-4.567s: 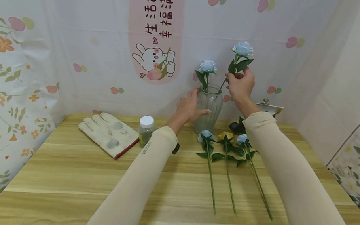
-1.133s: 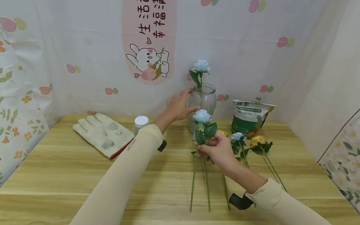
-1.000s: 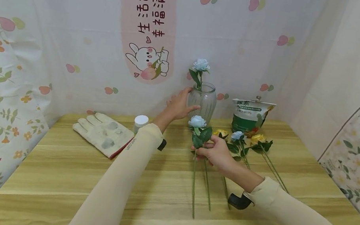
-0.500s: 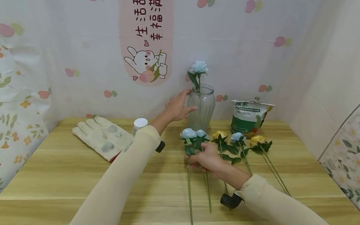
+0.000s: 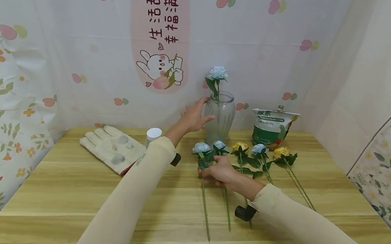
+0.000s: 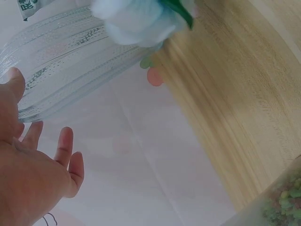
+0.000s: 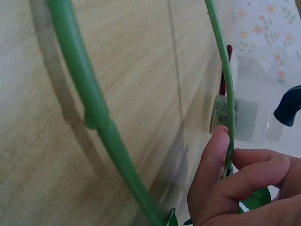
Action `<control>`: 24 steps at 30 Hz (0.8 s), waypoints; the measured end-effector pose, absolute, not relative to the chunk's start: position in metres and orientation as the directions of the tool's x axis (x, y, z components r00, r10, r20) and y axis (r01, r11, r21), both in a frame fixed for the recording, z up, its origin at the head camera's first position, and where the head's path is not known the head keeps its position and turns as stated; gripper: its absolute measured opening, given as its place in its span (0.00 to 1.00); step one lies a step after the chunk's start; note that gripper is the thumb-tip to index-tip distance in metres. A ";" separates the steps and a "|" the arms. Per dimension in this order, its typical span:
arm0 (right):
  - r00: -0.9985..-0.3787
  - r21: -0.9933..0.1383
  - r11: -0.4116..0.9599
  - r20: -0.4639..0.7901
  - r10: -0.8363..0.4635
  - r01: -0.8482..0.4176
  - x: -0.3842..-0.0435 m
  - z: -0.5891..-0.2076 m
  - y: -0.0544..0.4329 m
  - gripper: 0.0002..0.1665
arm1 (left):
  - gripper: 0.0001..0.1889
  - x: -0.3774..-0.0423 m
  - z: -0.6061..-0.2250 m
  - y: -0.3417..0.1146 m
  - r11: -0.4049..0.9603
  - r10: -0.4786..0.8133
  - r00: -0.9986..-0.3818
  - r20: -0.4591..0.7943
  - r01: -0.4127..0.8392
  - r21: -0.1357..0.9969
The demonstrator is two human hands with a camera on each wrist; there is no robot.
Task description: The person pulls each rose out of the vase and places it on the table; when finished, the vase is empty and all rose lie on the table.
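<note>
A ribbed clear glass vase (image 5: 219,119) stands upright at the back of the table, one light-blue artificial rose (image 5: 218,73) in it. My left hand (image 5: 192,116) is at the vase's left side with thumb and fingers spread; the left wrist view shows them by its rim. Low over the table, my right hand (image 5: 223,172) pinches the green stem (image 7: 229,103) of another blue rose (image 5: 201,148) just below its leaves. Right beside it lie a blue rose (image 5: 219,145), a yellow rose (image 5: 240,146), a further blue rose (image 5: 259,149) and a second yellow one (image 5: 281,152).
At the back right stands a green and white bag (image 5: 268,129) with a clip on top. A pale work glove (image 5: 114,149) lies on the left, beside a white-lidded jar (image 5: 154,134) partly hidden by my left arm. A printed cloth hangs close behind the table.
The right hand has brought its blue rose from above the vase mouth down to the table, left of the other roses. The left hand has stayed by the vase.
</note>
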State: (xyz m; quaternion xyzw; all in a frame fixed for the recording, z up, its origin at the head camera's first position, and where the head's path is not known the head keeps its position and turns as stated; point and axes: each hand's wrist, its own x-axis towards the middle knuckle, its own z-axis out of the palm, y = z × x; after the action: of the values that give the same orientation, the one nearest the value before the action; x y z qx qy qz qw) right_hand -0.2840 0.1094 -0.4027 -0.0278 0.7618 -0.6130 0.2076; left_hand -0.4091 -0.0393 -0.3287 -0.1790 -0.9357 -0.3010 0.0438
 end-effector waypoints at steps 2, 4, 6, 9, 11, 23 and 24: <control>-0.909 -0.942 0.250 -0.296 -0.294 0.226 -0.285 -0.403 0.109 0.36 | 0.37 -0.409 -0.328 -0.039 0.753 0.309 -0.932 0.192 0.362 0.549; -0.905 -0.936 0.257 -0.311 -0.291 0.239 -0.287 -0.404 0.109 0.45 | 0.37 -0.409 -0.328 -0.039 0.752 0.310 -0.931 0.193 0.364 0.549; -0.901 -0.931 0.264 -0.326 -0.286 0.253 -0.289 -0.404 0.108 0.53 | 0.37 -0.408 -0.327 -0.039 0.751 0.310 -0.931 0.192 0.364 0.551; -0.899 -0.925 0.273 -0.339 -0.279 0.264 -0.291 -0.406 0.108 0.57 | 0.37 -0.407 -0.327 -0.039 0.750 0.311 -0.930 0.194 0.365 0.551; -0.896 -0.923 0.276 -0.344 -0.280 0.268 -0.291 -0.406 0.108 0.56 | 0.37 -0.407 -0.327 -0.039 0.748 0.310 -0.930 0.197 0.366 0.554; -0.888 -0.918 0.334 -0.326 -0.324 0.215 -0.289 -0.393 0.124 0.45 | 0.37 -0.408 -0.329 -0.040 0.739 0.315 -0.929 0.197 0.370 0.563; -0.891 -0.916 0.350 -0.315 -0.327 0.196 -0.289 -0.391 0.127 0.43 | 0.37 -0.408 -0.329 -0.040 0.741 0.314 -0.929 0.194 0.368 0.562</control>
State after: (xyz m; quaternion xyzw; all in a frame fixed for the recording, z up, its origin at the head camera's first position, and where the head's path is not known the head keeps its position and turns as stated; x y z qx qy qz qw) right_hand -0.2890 0.1268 -0.3912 -0.0415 0.7886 -0.5688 0.2300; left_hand -0.4079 -0.0404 -0.3293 -0.1830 -0.9319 -0.3101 0.0430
